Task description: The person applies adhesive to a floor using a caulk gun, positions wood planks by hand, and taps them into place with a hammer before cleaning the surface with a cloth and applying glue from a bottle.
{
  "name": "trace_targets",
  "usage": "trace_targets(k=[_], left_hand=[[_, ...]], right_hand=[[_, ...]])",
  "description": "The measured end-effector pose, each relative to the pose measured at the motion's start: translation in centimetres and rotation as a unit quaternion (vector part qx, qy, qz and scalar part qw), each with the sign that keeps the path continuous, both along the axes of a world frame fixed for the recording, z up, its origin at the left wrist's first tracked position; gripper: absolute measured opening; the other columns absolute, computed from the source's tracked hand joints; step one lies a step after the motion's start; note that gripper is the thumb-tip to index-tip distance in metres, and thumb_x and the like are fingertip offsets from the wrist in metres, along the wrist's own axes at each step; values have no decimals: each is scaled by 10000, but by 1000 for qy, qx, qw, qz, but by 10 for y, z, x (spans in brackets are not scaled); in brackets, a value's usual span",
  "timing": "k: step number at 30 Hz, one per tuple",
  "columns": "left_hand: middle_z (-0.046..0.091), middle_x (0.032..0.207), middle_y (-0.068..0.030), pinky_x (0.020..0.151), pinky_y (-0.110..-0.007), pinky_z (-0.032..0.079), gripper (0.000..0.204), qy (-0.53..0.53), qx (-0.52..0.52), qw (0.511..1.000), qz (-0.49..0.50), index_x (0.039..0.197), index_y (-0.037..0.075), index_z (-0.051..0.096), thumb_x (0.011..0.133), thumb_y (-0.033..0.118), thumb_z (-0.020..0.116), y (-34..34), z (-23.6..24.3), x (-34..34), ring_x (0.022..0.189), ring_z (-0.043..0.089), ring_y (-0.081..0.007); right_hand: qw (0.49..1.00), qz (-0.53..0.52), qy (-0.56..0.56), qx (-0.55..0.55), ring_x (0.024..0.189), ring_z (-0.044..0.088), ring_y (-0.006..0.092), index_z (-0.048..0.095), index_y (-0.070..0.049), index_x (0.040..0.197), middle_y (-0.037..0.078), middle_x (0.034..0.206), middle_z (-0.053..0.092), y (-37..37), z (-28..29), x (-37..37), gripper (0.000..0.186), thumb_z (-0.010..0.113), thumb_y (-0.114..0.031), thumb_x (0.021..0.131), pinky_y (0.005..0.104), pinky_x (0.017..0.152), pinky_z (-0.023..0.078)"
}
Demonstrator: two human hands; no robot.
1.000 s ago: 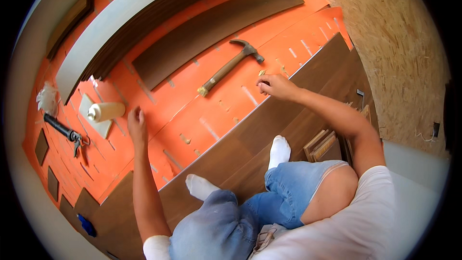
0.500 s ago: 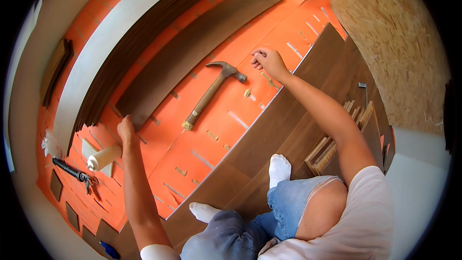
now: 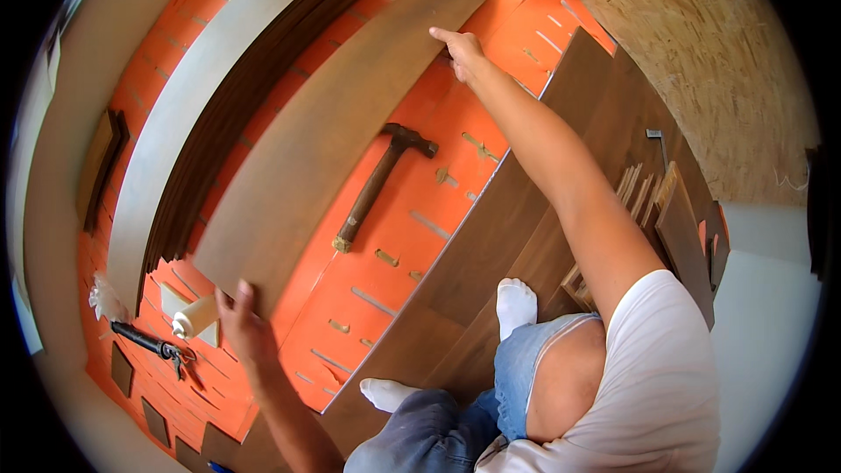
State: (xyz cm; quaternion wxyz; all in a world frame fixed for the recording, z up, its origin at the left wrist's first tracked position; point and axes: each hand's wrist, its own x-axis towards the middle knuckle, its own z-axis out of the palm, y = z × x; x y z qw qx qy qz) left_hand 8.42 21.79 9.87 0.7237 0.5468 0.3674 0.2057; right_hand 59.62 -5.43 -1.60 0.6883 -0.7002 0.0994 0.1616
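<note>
A long brown plank (image 3: 324, 140) is raised at a slant over the orange underlay (image 3: 403, 289), held between my hands. My left hand (image 3: 245, 324) grips its near end, fingers on the edge. My right hand (image 3: 460, 54) grips its edge close to the far end. A claw hammer (image 3: 377, 184) lies on the underlay to the right of the plank, partly behind it. Left of my left hand are a white bottle (image 3: 197, 318) on a pale slab and a black caulking gun (image 3: 140, 337).
A stack of planks (image 3: 184, 114) with a pale top runs along the left. Laid dark flooring (image 3: 491, 236) under my feet carries wood offcuts (image 3: 648, 201) and a metal bar (image 3: 657, 144) at the right. A chipboard panel (image 3: 683, 52) is at top right; short plank pieces (image 3: 96, 166) lie far left.
The plank that was lying above the hammer is now lifted in both my hands. My right hand has moved up and forward to it; my left hand has closed on its near end.
</note>
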Motion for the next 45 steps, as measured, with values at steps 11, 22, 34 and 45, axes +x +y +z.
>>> trace_targets(k=[11,22,34,45], left_hand=[[551,1394,-106,1096,-405,433,764,28,-75,994,70,1470,15,434,824,163,815,-116,4,-221,1261,546,-239],[558,1426,-125,1141,-437,396,866,28,-84,994,67,1475,22,438,745,136,891,-152,-12,-266,1295,541,-268],[542,1444,-121,1157,-435,364,865,72,-112,990,35,1489,15,412,770,135,878,-148,-47,-304,1313,519,-257],[543,1452,-165,1141,-446,393,840,50,-85,994,42,1503,8,381,807,91,844,-166,-58,-314,1306,540,-272]], right_hand=[[996,51,47,50,995,710,205,720,7,1112,99,1081,741,-102,84,-158,397,811,-304,883,362,943,554],[987,-120,91,-46,1029,669,228,636,-26,1274,99,1213,691,-154,79,-175,662,622,-612,965,430,818,551],[993,14,110,-38,963,674,173,704,-55,1099,68,1046,720,-178,97,-206,385,740,-378,891,357,858,528],[992,-26,114,-53,979,685,189,701,-28,1164,79,1090,725,-168,95,-204,526,769,-464,880,359,844,553]])
